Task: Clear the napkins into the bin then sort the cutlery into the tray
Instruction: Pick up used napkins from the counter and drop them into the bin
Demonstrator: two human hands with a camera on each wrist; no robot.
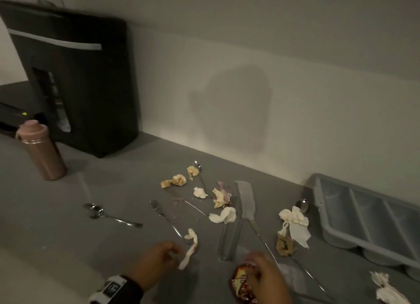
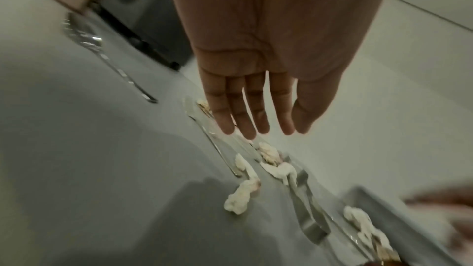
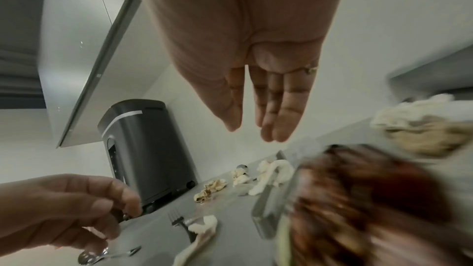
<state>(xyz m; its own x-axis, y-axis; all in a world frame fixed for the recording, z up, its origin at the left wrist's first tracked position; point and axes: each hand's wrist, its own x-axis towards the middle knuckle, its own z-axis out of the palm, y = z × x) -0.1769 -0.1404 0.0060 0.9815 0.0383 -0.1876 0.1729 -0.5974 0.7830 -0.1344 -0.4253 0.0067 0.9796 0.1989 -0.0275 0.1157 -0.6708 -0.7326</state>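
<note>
Your left grip (image 1: 156,265) hovers low over the table (image 1: 68,224), fingers loose and holding nothing. The right grip (image 1: 266,278) has its fingers stretched out above a red wrapper (image 1: 241,283). The blur hides whether it touches the wrapper.

The nearest napkin (image 1: 190,247), a long white twist, lies on the table just beside your left fingertips, at their 2 o'clock. More crumpled ones are scattered from 12 to 3 o'clock. The bin (image 1: 75,76) stands well off at 10 o'clock and the tray (image 1: 318,190) at 2 o'clock.

Expect the napkin to weigh almost nothing and to be soft and limp, so it will dangle if you take one end. Pinch it at mid-twist, or scrunch it into your palm. Its far end sits against the fork (image 1: 163,219), so lift it straight up or the handle may drag along.
</note>
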